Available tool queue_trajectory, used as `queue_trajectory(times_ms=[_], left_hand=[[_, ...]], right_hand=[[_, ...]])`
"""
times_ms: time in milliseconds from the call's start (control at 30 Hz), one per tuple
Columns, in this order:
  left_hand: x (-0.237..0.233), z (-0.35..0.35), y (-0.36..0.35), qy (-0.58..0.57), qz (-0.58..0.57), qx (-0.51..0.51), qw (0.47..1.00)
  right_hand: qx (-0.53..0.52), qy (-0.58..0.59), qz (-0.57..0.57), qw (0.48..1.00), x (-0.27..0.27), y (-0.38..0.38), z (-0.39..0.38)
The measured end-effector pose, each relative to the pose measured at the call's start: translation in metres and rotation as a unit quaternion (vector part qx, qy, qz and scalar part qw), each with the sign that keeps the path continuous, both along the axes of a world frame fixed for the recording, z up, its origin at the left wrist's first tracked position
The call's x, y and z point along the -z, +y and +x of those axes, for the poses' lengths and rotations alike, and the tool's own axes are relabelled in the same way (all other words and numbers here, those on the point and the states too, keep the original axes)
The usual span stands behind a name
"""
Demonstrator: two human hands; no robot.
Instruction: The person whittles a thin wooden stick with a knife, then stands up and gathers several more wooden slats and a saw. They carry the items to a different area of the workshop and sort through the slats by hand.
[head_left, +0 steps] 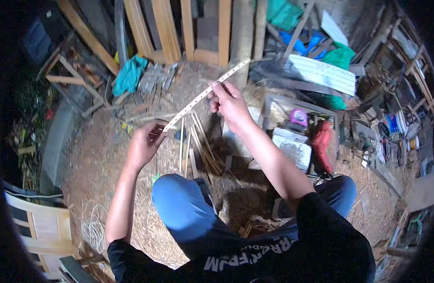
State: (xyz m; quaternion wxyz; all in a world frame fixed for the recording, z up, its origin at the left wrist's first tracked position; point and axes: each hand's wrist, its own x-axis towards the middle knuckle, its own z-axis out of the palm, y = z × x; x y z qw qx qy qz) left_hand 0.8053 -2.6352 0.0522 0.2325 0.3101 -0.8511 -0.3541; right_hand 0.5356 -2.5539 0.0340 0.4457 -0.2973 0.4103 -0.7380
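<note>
A long, narrow pale wooden strip with a row of small dark dots or holes is held up at a slant in front of me. My left hand pinches its lower end between thumb and fingers. Further up, my right hand grips the strip with thumb and fingertips, and the far end sticks out past it to the upper right. Below the strip, several thin wooden sticks lie on the ground between my hands and knees.
Right of my knees are a purple tape measure, a worn whitish block and a red tool. Wooden frames lean at the back. Coiled cord and a pale wooden panel piece lie at left. Scrap and tools crowd the right.
</note>
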Motion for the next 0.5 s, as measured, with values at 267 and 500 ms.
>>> queue_trajectory(times_ms=[267,500], left_hand=[[-0.149,-0.054,0.126,0.102,-0.233,0.04,0.966],[-0.186,-0.074,0.178,0.128,-0.25,0.096,0.955]], right_hand=[[0.015,-0.045,-0.178,0.983,-0.124,0.169,-0.044],[0.118,-0.003,-0.187,0.975,-0.159,0.276,-0.074]])
